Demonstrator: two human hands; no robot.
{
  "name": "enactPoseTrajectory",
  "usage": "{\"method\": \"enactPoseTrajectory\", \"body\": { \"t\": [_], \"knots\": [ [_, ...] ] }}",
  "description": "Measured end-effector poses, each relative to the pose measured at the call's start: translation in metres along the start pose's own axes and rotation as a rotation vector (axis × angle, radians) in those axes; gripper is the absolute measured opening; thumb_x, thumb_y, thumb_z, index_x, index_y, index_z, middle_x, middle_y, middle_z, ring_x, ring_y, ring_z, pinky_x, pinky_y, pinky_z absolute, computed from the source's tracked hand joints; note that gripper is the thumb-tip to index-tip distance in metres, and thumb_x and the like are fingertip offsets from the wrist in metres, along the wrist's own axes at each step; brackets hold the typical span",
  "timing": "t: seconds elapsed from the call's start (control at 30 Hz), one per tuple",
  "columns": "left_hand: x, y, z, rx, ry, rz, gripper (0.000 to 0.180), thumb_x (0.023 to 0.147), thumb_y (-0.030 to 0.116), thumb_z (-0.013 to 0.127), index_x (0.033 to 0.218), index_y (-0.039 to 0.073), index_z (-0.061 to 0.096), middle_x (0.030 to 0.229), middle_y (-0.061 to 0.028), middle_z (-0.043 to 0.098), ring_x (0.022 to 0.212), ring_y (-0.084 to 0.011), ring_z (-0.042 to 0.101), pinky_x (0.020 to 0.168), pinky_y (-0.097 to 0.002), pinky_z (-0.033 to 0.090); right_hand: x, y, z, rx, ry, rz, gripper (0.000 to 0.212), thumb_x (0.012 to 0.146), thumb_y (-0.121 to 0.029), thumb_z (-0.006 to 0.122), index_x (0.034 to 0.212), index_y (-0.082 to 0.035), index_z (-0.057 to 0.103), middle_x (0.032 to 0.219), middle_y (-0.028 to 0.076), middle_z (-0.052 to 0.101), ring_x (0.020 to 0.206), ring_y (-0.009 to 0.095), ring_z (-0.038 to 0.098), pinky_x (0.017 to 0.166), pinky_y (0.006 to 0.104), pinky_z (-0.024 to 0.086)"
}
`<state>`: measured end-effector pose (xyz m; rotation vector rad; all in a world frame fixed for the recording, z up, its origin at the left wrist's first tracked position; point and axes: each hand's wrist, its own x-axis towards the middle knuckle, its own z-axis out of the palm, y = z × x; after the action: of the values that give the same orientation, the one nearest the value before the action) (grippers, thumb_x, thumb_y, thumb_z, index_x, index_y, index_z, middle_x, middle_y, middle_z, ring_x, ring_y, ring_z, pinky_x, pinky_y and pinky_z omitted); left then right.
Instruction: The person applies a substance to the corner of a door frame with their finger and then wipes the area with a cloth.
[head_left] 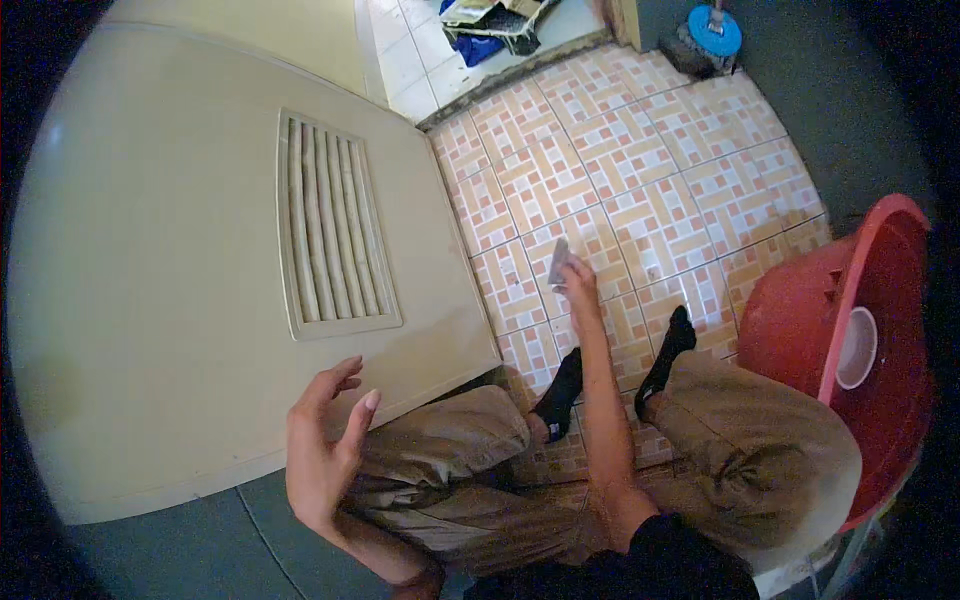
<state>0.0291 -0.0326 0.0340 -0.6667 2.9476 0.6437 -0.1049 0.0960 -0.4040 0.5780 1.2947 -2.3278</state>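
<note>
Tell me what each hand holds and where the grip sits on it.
The right hand holds a small, flat greyish piece, the grip on its near, right-hand side; what it is exactly cannot be told. The left hand holds nothing.

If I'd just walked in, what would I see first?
Probably the big red tub at the right, with a white container inside. Next, perhaps, the patterned floor tiles in the middle, where the right hand holds a small grey thing. The beige door with its slatted vent fills much of the left side.
</note>
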Motion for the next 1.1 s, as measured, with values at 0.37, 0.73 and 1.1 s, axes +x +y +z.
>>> {"method": "enactPoseTrajectory", "body": {
  "t": [0.37,0.73,1.1],
  "knots": [
    [-0.015,-0.006,-0.021,-0.045,0.049,0.144,0.041,0.091,0.021,0.073,0.124,0.0,0.064,0.113,-0.02,0.069,0.105,-0.034,0.067,0.094,-0.0439,0.051,-0.059,-0.034,0.147,-0.539,-0.243,-0.355,0.026,0.09,-0.015,0.068,0.112,-0.002,0.066,0.096,0.01,0.071,0.079,0.018,0.069,0.067,0.0346,0.057],
    [-0.018,-0.025,-0.023,-0.127,0.048,0.246,0.039,0.092,0.023,0.07,0.123,0.0,0.064,0.117,-0.0218,0.067,0.11,-0.0417,0.063,0.094,-0.0476,0.051,-0.215,-0.054,0.161,-0.749,0.018,-0.584,0.026,0.085,-0.012,0.068,0.108,0.001,0.067,0.095,0.022,0.068,0.085,0.041,0.068,0.078,0.0481,0.055],
    [-0.017,-0.037,-0.014,-0.178,0.056,0.271,0.041,0.093,0.028,0.07,0.125,0.003,0.063,0.114,-0.0199,0.066,0.105,-0.0388,0.063,0.092,-0.0469,0.051,-0.26,-0.027,0.1,-1.056,-0.201,-0.756,0.019,0.088,-0.005,0.066,0.105,0.004,0.067,0.097,0.02,0.068,0.087,0.032,0.072,0.075,0.0402,0.057]
  ]
}}
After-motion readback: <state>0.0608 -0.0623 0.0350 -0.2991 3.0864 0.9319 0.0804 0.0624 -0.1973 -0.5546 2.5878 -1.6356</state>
